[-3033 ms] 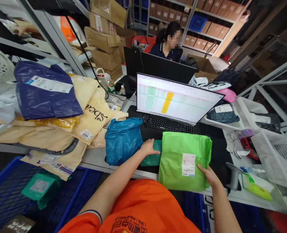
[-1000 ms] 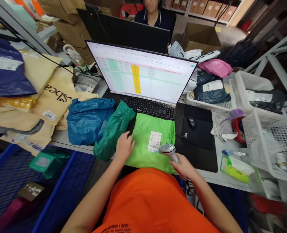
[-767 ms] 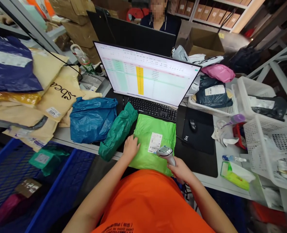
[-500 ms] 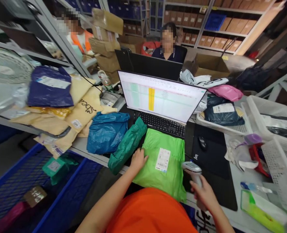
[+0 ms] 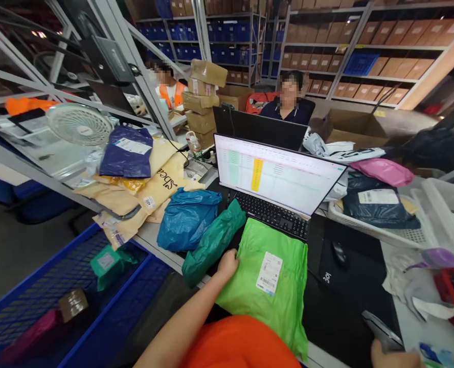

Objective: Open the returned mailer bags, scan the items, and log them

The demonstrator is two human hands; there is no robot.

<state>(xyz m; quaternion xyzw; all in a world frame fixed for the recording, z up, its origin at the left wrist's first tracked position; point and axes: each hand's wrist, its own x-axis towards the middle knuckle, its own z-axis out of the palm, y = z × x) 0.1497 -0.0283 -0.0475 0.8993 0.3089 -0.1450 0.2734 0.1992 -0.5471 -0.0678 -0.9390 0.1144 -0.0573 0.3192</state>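
A bright green plastic mailer bag (image 5: 250, 294) with a white printed label (image 5: 270, 273) lies in front of the keyboard (image 5: 269, 212). My left hand (image 5: 228, 263) is closed on its left edge, the fingertips partly hidden. Down at the bottom right, my right hand (image 5: 393, 357) is around a grey handheld barcode scanner (image 5: 382, 329), low over the black desk mat (image 5: 349, 296); the hand is blurred and cut off by the frame. Left of the green bag lie a dark-green wrapped parcel (image 5: 215, 243) and a blue plastic parcel (image 5: 188, 217).
A monitor (image 5: 276, 171) shows a spreadsheet. Padded envelopes and a purple parcel (image 5: 127, 158) are piled left, by a fan (image 5: 80, 125). Below is a blue crate (image 5: 115, 301) with parcels. A mouse (image 5: 339, 253) and white basket (image 5: 384, 227) stand right. Two people sit beyond.
My right hand has moved the scanner from beside the green bag rightward and down, away from the bag. My left hand now grips the bag's edge more closely. The view has shifted.
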